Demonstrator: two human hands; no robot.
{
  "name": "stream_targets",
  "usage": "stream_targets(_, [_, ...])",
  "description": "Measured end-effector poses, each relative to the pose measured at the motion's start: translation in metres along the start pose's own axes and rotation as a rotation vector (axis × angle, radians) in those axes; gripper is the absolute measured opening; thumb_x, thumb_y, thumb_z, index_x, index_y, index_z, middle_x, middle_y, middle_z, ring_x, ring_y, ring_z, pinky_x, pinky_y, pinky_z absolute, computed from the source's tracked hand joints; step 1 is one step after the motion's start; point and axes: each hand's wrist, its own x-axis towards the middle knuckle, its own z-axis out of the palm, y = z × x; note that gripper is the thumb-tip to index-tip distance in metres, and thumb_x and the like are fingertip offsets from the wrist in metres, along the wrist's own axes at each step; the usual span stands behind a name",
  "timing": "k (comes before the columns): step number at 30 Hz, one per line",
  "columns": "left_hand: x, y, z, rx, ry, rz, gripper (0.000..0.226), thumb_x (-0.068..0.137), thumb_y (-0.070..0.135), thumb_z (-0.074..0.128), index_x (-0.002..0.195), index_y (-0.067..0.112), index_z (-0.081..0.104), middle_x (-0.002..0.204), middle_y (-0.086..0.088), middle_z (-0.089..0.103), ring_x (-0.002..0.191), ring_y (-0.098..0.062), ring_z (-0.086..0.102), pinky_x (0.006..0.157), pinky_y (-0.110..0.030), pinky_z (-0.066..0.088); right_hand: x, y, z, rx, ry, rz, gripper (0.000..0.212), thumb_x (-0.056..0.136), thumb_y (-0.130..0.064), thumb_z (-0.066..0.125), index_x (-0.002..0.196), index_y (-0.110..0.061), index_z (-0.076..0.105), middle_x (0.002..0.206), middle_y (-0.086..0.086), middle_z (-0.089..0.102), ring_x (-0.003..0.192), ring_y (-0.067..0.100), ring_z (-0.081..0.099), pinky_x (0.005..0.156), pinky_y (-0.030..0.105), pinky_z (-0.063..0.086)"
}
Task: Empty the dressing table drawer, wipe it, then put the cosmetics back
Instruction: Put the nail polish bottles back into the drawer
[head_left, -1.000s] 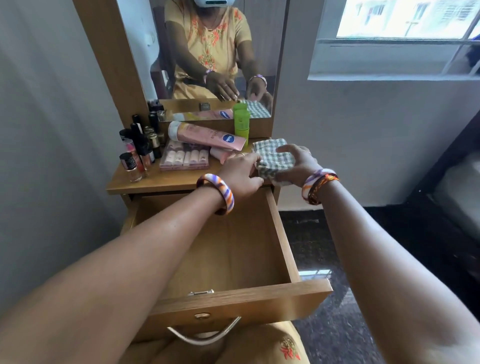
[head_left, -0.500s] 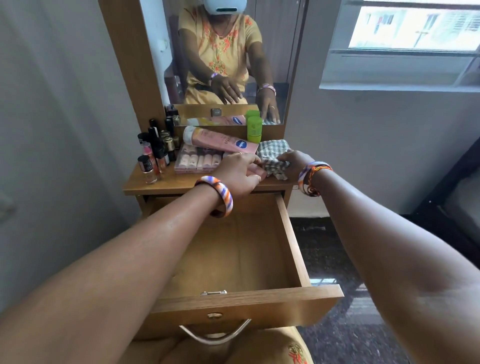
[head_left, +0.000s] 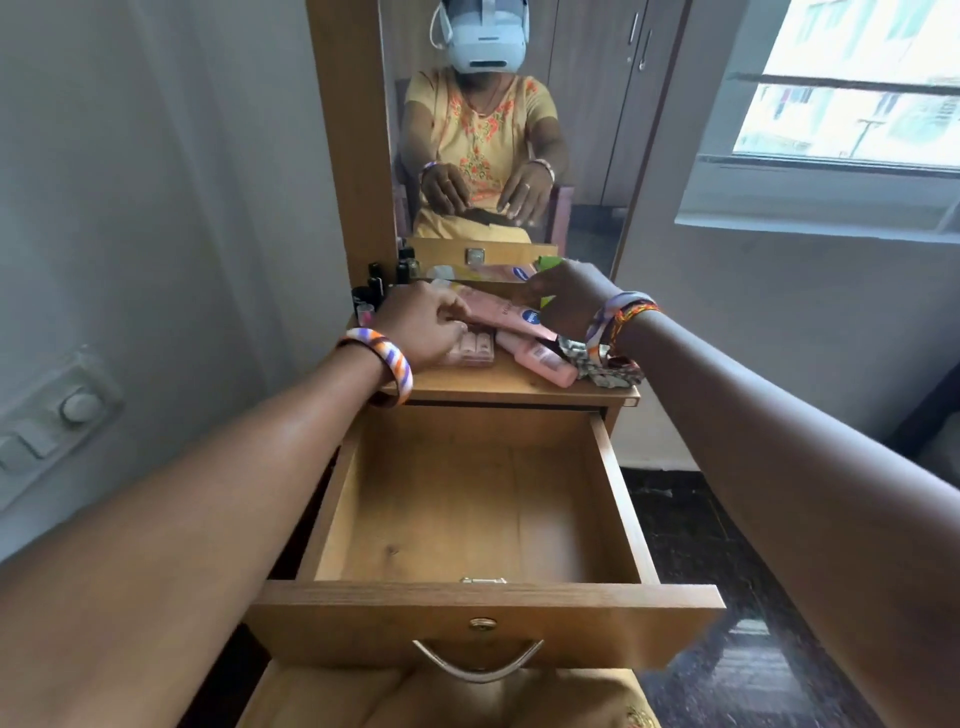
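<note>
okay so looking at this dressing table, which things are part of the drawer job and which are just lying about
Part of the job: open drawer; pink tube; pink bottle; lipstick tray; dark bottles; checked cloth; left hand; right hand.

Lying about: wall switches; window.

- One view only, from a wide-angle camera worn on the person's head, looking forward and down.
- It sits close above the open drawer (head_left: 483, 499), which fills the lower centre of the frame.
- The mirror (head_left: 498, 130) at upper centre faces it, reflecting the headset (head_left: 480, 36) itself.
- Both forearms enter from the bottom corners.
</note>
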Motion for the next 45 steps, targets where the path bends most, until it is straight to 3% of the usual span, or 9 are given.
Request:
stream_targets(2, [0.0, -0.009, -0.019, -0.006, 0.054, -0.022, 0.027, 0.09, 0.01, 0.057, 0.115, 0.008, 0.067, 0.118, -0.01, 0.067, 0.109, -0.022, 0.061, 0.083, -0.018, 0.038, 0.004, -0.018, -0.002, -0.024, -0.038, -0.043, 0.036, 0.09, -0.005, 0.05, 0.123, -0.016, 0.061, 0.129, 0.004, 0.06, 0.119, 0.018, 0.055, 0.089, 0.015, 0.035])
stream_targets(5, [0.0, -0.023, -0.045, -0.006, 0.15, -0.063, 0.026, 0.089, 0.011, 0.058, 0.113, 0.007, 0.068, 0.116, -0.011, 0.068, 0.109, -0.023, 0.062, 0.084, -0.017, 0.037, 0.007, -0.036, -0.008, -0.032, -0.061, -0.066, 0.038, 0.088, -0.004, 0.049, 0.119, -0.018, 0.064, 0.123, 0.001, 0.064, 0.116, 0.017, 0.058, 0.079, 0.013, 0.046])
stream_targets(9, [0.006, -0.039, -0.067, -0.001, 0.219, -0.113, 0.025, 0.089, 0.01, 0.058, 0.112, 0.005, 0.068, 0.114, -0.012, 0.068, 0.107, -0.024, 0.061, 0.086, -0.02, 0.039, 0.016, -0.05, -0.009, 0.036, -0.126, -0.128, 0.034, 0.085, 0.0, 0.05, 0.112, -0.008, 0.068, 0.118, 0.012, 0.067, 0.112, 0.028, 0.061, 0.099, 0.039, 0.047])
stream_targets(13, [0.022, -0.056, -0.075, 0.018, 0.247, -0.181, 0.025, 0.087, 0.014, 0.059, 0.109, 0.005, 0.068, 0.113, -0.013, 0.067, 0.106, -0.027, 0.061, 0.092, -0.027, 0.044, 0.028, -0.06, -0.009, 0.001, -0.139, -0.134, 0.037, 0.084, 0.0, 0.048, 0.115, -0.009, 0.066, 0.119, 0.008, 0.067, 0.112, 0.022, 0.061, 0.097, 0.027, 0.047])
stream_targets(16, [0.036, -0.067, -0.075, 0.031, 0.252, -0.245, 0.026, 0.086, 0.017, 0.061, 0.108, 0.007, 0.066, 0.114, -0.012, 0.066, 0.106, -0.03, 0.061, 0.094, -0.032, 0.046, 0.046, -0.063, -0.007, -0.008, -0.113, -0.123, 0.041, 0.08, -0.001, 0.051, 0.116, -0.014, 0.066, 0.115, 0.006, 0.068, 0.107, 0.019, 0.063, 0.079, 0.014, 0.046])
stream_targets(19, [0.054, -0.075, -0.069, 0.038, 0.247, -0.272, 0.027, 0.086, 0.02, 0.06, 0.108, 0.004, 0.066, 0.114, -0.014, 0.065, 0.105, -0.031, 0.061, 0.092, -0.033, 0.047, 0.068, -0.065, -0.004, 0.006, -0.07, -0.093, 0.043, 0.079, 0.0, 0.053, 0.118, -0.016, 0.064, 0.115, 0.004, 0.068, 0.106, 0.015, 0.064, 0.079, 0.012, 0.042])
stream_targets(25, [0.104, -0.096, -0.048, 0.056, 0.193, -0.362, 0.028, 0.086, 0.026, 0.063, 0.102, 0.003, 0.069, 0.114, -0.015, 0.067, 0.102, -0.032, 0.062, 0.088, -0.033, 0.048, 0.119, -0.067, 0.021, 0.041, 0.027, -0.117, 0.044, 0.082, 0.003, 0.055, 0.119, -0.018, 0.064, 0.113, 0.009, 0.068, 0.105, 0.024, 0.063, 0.088, 0.023, 0.046])
stream_targets(29, [0.134, -0.113, -0.032, 0.106, 0.151, -0.426, 0.028, 0.084, 0.029, 0.063, 0.093, 0.003, 0.071, 0.101, -0.016, 0.069, 0.081, -0.031, 0.062, 0.069, -0.03, 0.046, 0.148, -0.071, 0.04, 0.012, 0.025, -0.197, 0.042, 0.081, 0.003, 0.053, 0.116, -0.015, 0.066, 0.112, 0.015, 0.068, 0.105, 0.031, 0.063, 0.087, 0.03, 0.049])
stream_targets(45, [0.173, -0.144, -0.003, 0.238, 0.127, -0.502, 0.028, 0.086, 0.024, 0.062, 0.102, 0.0, 0.065, 0.105, -0.019, 0.067, 0.095, -0.034, 0.064, 0.069, -0.031, 0.044, 0.175, -0.072, 0.077, -0.372, 0.071, -0.305, 0.029, 0.093, -0.002, 0.042, 0.116, -0.001, 0.059, 0.116, 0.018, 0.057, 0.105, 0.038, 0.06, 0.077, 0.04, 0.049])
